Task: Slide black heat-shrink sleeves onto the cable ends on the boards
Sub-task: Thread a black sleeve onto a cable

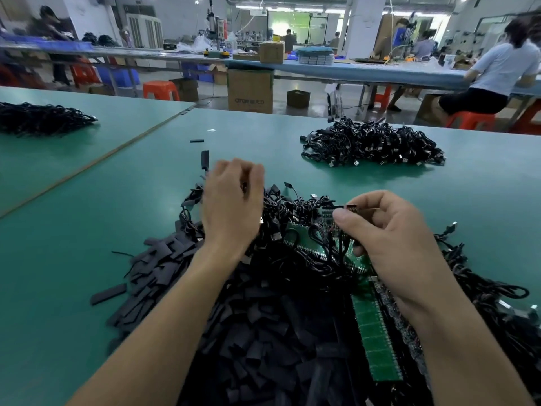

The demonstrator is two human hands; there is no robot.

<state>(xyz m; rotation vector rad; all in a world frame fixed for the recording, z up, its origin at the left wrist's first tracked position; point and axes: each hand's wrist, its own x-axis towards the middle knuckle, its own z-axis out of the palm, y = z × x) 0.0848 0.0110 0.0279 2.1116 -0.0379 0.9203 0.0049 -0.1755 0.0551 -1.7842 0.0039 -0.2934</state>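
A big heap of flat black heat-shrink sleeves (263, 332) lies on the green table (73, 259) in front of me. Green circuit boards (374, 341) with black cables (292, 218) attached lie tangled on the heap's right side. My right hand (389, 238) pinches a small board end with its cable (349, 208) between thumb and fingers. My left hand (234, 206) hovers over the cable tangle with fingers curled; something dark shows between the fingers, what it is I cannot tell.
A second pile of black cables (371, 145) sits at the far right of the table, another (41, 118) at the far left. Loose sleeves (205, 159) lie beyond my left hand. People work at a long bench (351, 71) behind; cardboard boxes (250, 90) and red stools stand on the floor.
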